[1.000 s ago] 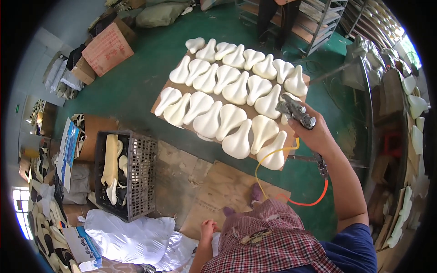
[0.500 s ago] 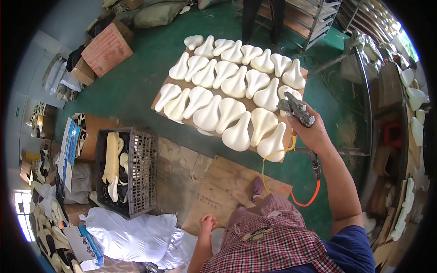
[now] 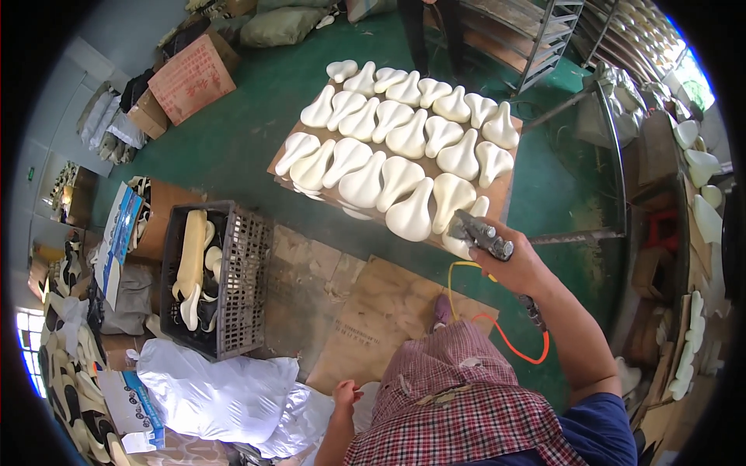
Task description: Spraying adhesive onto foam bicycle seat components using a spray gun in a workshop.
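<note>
Checking grips: what are you holding?

Your right hand (image 3: 521, 266) is wrapping a spray gun (image 3: 483, 236); your left hand (image 3: 347, 394) is hanging farther off, closure impossible to tell.

And the near-corner saddle (image 3: 455, 246)?

Lying left of your right grip, partly behind the gun, on the desk (image 3: 499, 199), nose pointing away and rightward.

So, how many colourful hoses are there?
2: a yellow hose looping below and left of the right hand, and an orange hose sagging below its wrist. Others may be hidden.
</note>
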A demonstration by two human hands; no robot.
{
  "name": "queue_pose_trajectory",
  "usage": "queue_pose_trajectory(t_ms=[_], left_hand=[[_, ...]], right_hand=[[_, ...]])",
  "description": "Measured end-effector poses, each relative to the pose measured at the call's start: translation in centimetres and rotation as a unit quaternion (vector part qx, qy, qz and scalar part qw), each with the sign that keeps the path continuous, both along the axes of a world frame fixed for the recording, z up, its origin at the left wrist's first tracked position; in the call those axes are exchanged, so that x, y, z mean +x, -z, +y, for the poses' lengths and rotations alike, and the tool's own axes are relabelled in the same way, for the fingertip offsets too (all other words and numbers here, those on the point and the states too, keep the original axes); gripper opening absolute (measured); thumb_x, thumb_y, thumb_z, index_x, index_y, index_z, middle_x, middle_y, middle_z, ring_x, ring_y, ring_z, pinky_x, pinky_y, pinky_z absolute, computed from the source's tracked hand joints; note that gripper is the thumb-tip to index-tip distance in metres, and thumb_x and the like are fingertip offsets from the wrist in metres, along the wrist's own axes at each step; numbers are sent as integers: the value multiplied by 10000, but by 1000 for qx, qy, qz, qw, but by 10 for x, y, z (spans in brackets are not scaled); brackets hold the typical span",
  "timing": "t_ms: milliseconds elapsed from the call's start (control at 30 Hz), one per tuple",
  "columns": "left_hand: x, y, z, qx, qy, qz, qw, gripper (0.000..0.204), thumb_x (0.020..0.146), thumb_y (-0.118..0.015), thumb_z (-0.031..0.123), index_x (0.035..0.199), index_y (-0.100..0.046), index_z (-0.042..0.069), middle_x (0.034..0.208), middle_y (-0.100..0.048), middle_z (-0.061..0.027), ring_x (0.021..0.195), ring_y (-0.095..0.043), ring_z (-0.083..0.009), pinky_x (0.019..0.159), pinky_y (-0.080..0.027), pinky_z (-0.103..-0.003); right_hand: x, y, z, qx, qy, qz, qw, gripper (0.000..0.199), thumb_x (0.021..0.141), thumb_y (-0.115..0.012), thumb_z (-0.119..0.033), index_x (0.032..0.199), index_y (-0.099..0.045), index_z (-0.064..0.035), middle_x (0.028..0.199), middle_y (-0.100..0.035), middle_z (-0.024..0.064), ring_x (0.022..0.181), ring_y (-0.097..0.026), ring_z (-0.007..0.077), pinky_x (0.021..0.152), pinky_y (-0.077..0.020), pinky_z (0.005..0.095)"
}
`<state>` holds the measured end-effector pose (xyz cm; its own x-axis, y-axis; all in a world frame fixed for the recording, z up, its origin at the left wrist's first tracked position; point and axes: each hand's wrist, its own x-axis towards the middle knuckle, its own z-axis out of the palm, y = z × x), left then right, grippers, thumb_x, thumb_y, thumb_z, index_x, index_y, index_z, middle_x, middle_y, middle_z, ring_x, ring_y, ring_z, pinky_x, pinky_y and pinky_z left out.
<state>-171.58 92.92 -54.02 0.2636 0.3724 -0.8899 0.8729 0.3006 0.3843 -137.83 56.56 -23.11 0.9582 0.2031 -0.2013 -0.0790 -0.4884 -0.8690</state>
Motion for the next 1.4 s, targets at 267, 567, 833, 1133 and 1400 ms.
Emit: queue_pose_trajectory(t_ms=[267, 567, 833, 1133, 1400], left_hand=[[-6, -6, -11, 17, -28, 6, 999, 216, 892, -567, 219, 1067, -562, 93, 818, -653, -76, 638, -663, -220, 540, -501, -333], [46, -4, -84, -6, -6, -8, 1000, 261, 885, -559, 186, 1122, -545, 77, 875, -660, -92, 655, -668, -238, 581, -535, -350], [89, -7, -139, -14, -2, -49, 999, 240, 889, -590, 207, 1067, -596, 47, 839, -671, -93, 600, -657, -174, 516, -507, -278], [86, -7, -140, 1, 49, -20, 999, 247, 899, -592, 221, 1073, -566, 48, 849, -657, -101, 633, -665, -204, 530, -524, -297], [38, -2, -116, -17, 40, -50, 998, 267, 904, -579, 241, 1090, -551, 51, 884, -655, -108, 649, -663, -215, 533, -518, -305]], right_hand=[[10, -15, -23, 30, 58, 2, 998, 470, 852, -676, -168, 1278, -530, -30, 770, -613, 48, 608, -597, 107, 595, -499, 280], [89, -7, -98, 52, 154, -102, 981, 443, 841, -665, -130, 1258, -552, -34, 777, -625, 53, 639, -579, 107, 619, -490, 288], [120, -4, -140, 3, 105, -79, 991, 468, 845, -658, -166, 1279, -538, -36, 779, -637, 72, 603, -611, 127, 614, -504, 293], [86, 0, -143, 55, 88, -42, 994, 439, 856, -657, -161, 1261, -538, -40, 802, -622, 38, 633, -591, 110, 616, -498, 280], [1, 4, -119, 41, 44, -1, 998, 459, 841, -674, -146, 1270, -542, -54, 801, -635, 59, 675, -575, 92, 652, -497, 279]])
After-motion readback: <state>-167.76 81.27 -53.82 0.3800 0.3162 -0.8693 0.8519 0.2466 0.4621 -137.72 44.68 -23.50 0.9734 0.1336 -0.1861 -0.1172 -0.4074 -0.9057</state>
